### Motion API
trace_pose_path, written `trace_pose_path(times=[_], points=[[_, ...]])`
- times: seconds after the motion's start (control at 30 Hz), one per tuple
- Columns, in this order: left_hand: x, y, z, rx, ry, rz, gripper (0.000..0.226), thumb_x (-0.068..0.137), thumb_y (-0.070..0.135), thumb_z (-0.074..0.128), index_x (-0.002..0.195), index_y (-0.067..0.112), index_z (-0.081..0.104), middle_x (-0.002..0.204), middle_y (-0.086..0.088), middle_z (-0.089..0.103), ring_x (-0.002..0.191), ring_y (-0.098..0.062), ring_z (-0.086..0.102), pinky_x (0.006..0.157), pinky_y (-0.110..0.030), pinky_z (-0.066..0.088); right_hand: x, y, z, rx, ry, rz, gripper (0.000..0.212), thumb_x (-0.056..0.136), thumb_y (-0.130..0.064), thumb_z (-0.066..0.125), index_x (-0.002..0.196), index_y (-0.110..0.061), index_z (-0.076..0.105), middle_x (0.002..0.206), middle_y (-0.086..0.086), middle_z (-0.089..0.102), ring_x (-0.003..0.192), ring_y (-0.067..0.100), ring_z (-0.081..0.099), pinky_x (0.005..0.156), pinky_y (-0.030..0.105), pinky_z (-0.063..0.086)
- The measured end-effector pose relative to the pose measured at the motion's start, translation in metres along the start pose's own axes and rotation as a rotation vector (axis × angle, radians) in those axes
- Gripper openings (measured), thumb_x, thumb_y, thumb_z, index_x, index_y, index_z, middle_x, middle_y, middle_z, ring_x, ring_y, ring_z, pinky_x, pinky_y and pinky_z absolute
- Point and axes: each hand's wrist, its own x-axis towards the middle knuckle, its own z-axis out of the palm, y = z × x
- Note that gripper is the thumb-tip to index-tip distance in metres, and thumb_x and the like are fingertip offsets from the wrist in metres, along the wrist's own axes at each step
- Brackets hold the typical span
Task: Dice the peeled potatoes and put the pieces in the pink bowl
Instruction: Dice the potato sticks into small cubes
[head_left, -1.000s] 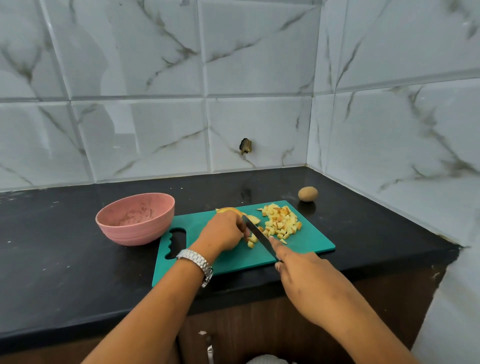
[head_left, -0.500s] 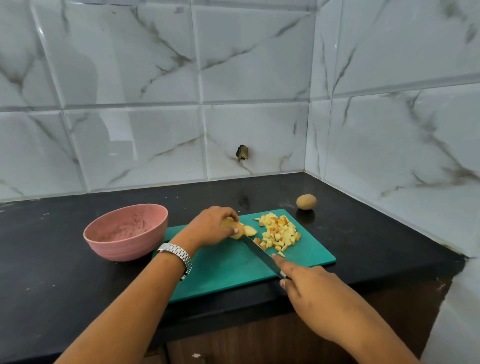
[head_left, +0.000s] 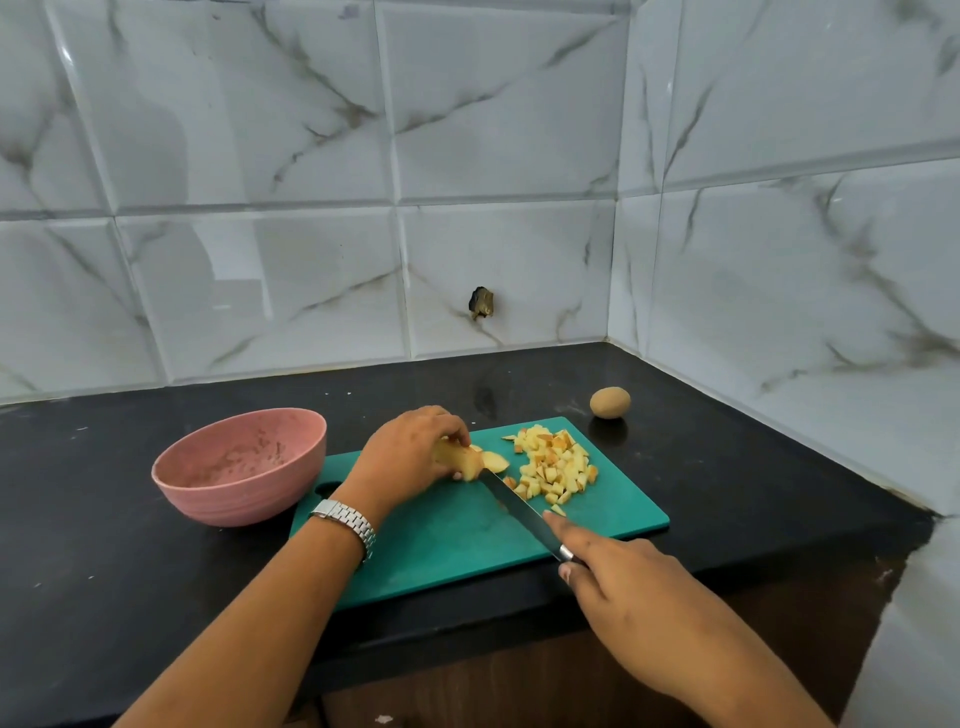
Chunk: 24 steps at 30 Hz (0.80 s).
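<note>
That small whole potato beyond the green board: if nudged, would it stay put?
Probably not: the whole potato is rounded and lies free on the glossy black countertop, so it would likely roll. It looks firm, and small enough to lift easily. Its dull skin seems unlikely to slip.

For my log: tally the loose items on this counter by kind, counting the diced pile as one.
Pink bowl: 1
Green cutting board: 1
Knife: 1
Whole potato: 1
Part-cut potato: 1
Pile of diced potato: 1
Total: 6
</note>
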Motion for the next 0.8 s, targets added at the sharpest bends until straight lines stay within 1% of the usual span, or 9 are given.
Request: trace_pose_path(times=[0.07, 0.17, 0.27, 0.4, 0.47, 0.53, 0.6, 0.67, 0.8], points=[[0.000, -0.001, -0.001, 0.029, 0.009, 0.018, 0.032, 0.079, 0.033, 0.073, 0.109, 0.031, 0.063, 0.113, 0.012, 0.060, 0.103, -0.008, 0.055, 0.086, -0.022, 0.043, -0.001, 0.000, 0.000, 0.009, 0.005, 0.007, 0.053, 0.106, -0.042, 0.030, 0.154, -0.046, 0.007, 0.120, -0.007, 0.052, 0.092, 0.007, 0.056, 0.080, 0.024, 0.050], [-0.003, -0.002, -0.002, 0.025, 0.020, 0.011, 0.029, 0.080, 0.034, 0.073, 0.108, 0.031, 0.064, 0.111, 0.011, 0.063, 0.102, -0.010, 0.057, 0.087, -0.024, 0.044, -0.003, -0.001, -0.002, 0.028, 0.042, 0.012, 0.054, 0.107, -0.041, 0.029, 0.154, -0.047, 0.004, 0.109, -0.009, 0.055, 0.082, 0.006, 0.055, 0.069, 0.020, 0.048], [-0.003, -0.003, -0.004, -0.010, 0.034, -0.016, 0.026, 0.079, 0.034, 0.074, 0.103, 0.031, 0.065, 0.108, 0.010, 0.066, 0.100, -0.012, 0.059, 0.085, -0.026, 0.047, -0.003, -0.002, -0.003, 0.040, 0.068, 0.023, 0.055, 0.107, -0.042, 0.029, 0.154, -0.046, 0.001, 0.108, -0.011, 0.054, 0.081, 0.007, 0.057, 0.069, 0.019, 0.051], [-0.004, -0.001, -0.006, 0.030, -0.023, -0.023, 0.016, 0.079, 0.036, 0.072, 0.087, 0.033, 0.059, 0.097, 0.009, 0.066, 0.091, -0.013, 0.059, 0.076, -0.029, 0.050, -0.005, -0.002, -0.001, 0.064, 0.060, 0.024, 0.056, 0.107, -0.041, 0.031, 0.154, -0.046, 0.002, 0.111, -0.011, 0.054, 0.082, 0.008, 0.059, 0.070, 0.020, 0.053], [-0.006, -0.001, -0.005, 0.020, -0.059, -0.017, 0.017, 0.080, 0.035, 0.071, 0.082, 0.035, 0.054, 0.095, 0.008, 0.066, 0.087, -0.013, 0.059, 0.074, -0.031, 0.052, -0.006, -0.001, -0.001, 0.080, 0.056, 0.024, 0.055, 0.107, -0.040, 0.031, 0.154, -0.046, 0.002, 0.112, -0.010, 0.054, 0.082, 0.007, 0.058, 0.068, 0.019, 0.052], [-0.010, -0.002, -0.005, 0.048, -0.060, 0.008, 0.016, 0.083, 0.032, 0.069, 0.084, 0.035, 0.053, 0.104, 0.009, 0.066, 0.094, -0.014, 0.060, 0.078, -0.033, 0.052, -0.007, 0.000, 0.000, 0.087, 0.060, 0.015, 0.055, 0.106, -0.041, 0.031, 0.153, -0.047, 0.004, 0.109, -0.010, 0.054, 0.079, 0.007, 0.056, 0.063, 0.018, 0.048], [-0.013, -0.002, -0.007, 0.054, -0.026, 0.045, 0.013, 0.083, 0.027, 0.069, 0.087, 0.031, 0.057, 0.124, 0.013, 0.062, 0.107, -0.013, 0.059, 0.085, -0.033, 0.050, -0.009, 0.001, 0.001, 0.084, 0.063, 0.009, 0.054, 0.106, -0.042, 0.031, 0.153, -0.048, 0.004, 0.107, -0.010, 0.053, 0.078, 0.007, 0.055, 0.060, 0.018, 0.046], [-0.016, -0.004, -0.013, -0.017, 0.025, 0.052, 0.013, 0.081, 0.020, 0.071, 0.087, 0.026, 0.061, 0.129, 0.013, 0.060, 0.107, -0.012, 0.060, 0.088, -0.033, 0.049, -0.009, 0.002, 0.001, 0.082, 0.060, -0.001, 0.054, 0.106, -0.042, 0.031, 0.153, -0.048, 0.004, 0.108, -0.011, 0.053, 0.079, 0.007, 0.055, 0.061, 0.018, 0.046], [-0.024, -0.014, -0.030, -0.127, 0.072, 0.017, 0.012, 0.080, 0.016, 0.073, 0.086, 0.024, 0.066, 0.090, 0.011, 0.069, 0.086, -0.007, 0.063, 0.079, -0.039, 0.052, -0.008, 0.000, 0.001, 0.086, 0.002, -0.027, 0.054, 0.106, -0.041, 0.033, 0.154, -0.047, 0.008, 0.126, -0.009, 0.053, 0.082, 0.004, 0.055, 0.071, 0.018, 0.047]])
